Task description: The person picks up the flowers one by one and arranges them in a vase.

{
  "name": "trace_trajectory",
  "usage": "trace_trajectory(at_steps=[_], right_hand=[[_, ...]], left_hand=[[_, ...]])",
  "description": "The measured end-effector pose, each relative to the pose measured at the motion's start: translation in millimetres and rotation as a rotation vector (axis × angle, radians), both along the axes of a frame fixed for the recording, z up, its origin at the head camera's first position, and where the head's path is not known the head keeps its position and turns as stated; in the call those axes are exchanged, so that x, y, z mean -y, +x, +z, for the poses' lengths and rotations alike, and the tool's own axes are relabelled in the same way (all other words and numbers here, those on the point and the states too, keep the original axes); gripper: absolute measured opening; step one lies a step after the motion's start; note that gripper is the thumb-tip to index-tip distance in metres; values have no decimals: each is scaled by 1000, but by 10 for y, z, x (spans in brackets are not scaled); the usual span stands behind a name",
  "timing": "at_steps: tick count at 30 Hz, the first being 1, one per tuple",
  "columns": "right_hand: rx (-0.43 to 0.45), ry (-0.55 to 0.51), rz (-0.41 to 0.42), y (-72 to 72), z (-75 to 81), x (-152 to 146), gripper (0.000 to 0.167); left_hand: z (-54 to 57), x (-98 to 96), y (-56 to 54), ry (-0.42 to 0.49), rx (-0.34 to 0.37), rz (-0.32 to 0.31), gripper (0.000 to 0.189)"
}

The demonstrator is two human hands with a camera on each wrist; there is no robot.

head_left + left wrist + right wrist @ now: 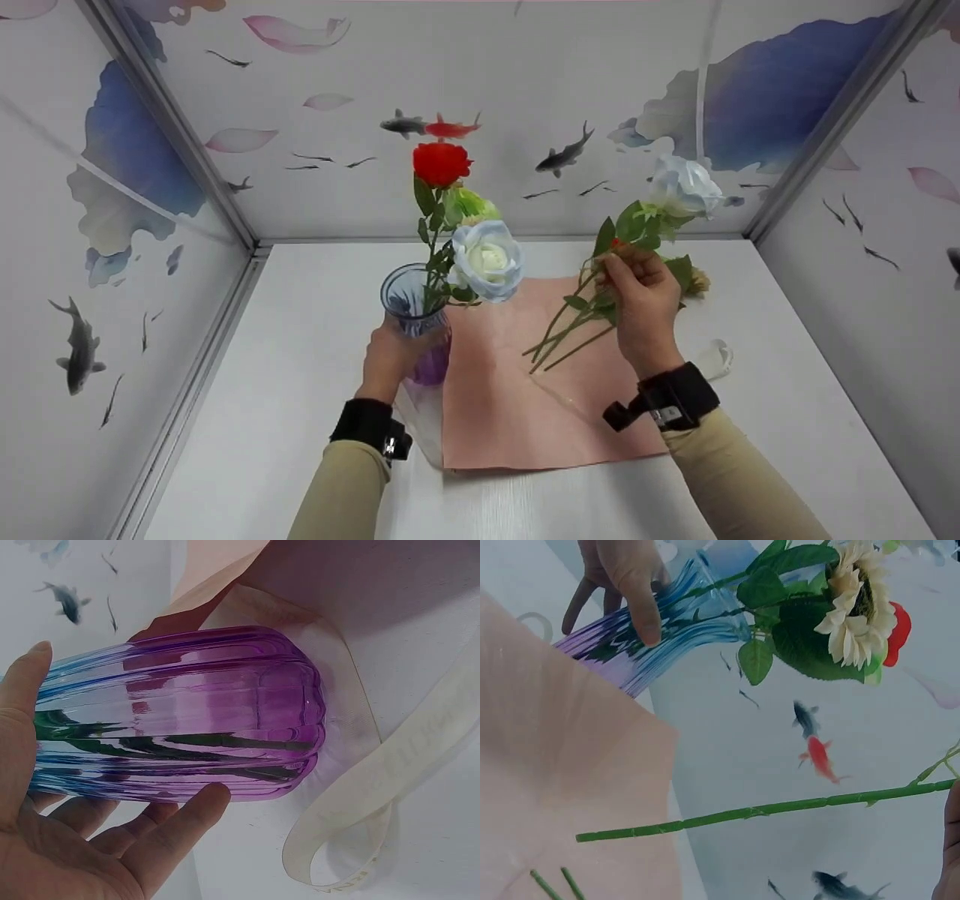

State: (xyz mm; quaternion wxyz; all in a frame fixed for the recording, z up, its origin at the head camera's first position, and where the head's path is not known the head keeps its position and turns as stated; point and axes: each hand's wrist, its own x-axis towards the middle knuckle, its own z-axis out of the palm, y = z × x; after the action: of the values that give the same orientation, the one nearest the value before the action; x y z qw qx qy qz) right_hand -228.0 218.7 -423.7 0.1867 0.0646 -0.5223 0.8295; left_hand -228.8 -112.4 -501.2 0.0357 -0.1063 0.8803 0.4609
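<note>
My left hand (401,352) grips a ribbed glass vase (225,709), blue at the rim and purple at the base. In it stand a red rose (442,164), a pale blue-white rose (487,259) and a cream sunflower-like flower (855,611), with some green bloom behind. My right hand (646,304) pinches a green flower stem (780,808) whose cut end points toward the vase. Above that hand is another pale blue-white rose (684,186), seemingly on the pinched stem. More cut stems (577,356) lie beneath the hand, over pink wrapping paper (517,420).
The pink paper lies on a white table (300,360). A yellowish flower (699,283) lies beyond the right hand. A cream ribbon (420,742) curls beside the vase, and a white ribbon loop (718,358) sits at right. Printed panels wall in the table.
</note>
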Motion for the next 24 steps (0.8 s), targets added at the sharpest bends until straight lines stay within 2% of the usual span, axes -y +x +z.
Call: trace_trajectory(at_steps=[5,11,16,24], right_hand=[[-148,-103,123,97,162,81,7],[-299,-164,275,225,326,176,13],[-382,-175,335,342,473,268,14],[-472,-114,370,513,661,410,20]], left_hand=[[-5,2,3,2,-13,-6,95],[-29,-7,-4,-5,-21,-8,95],[-33,-13,-9,-2,-13,-4,96],[-36,-8,2,-15,-36,-4,96]])
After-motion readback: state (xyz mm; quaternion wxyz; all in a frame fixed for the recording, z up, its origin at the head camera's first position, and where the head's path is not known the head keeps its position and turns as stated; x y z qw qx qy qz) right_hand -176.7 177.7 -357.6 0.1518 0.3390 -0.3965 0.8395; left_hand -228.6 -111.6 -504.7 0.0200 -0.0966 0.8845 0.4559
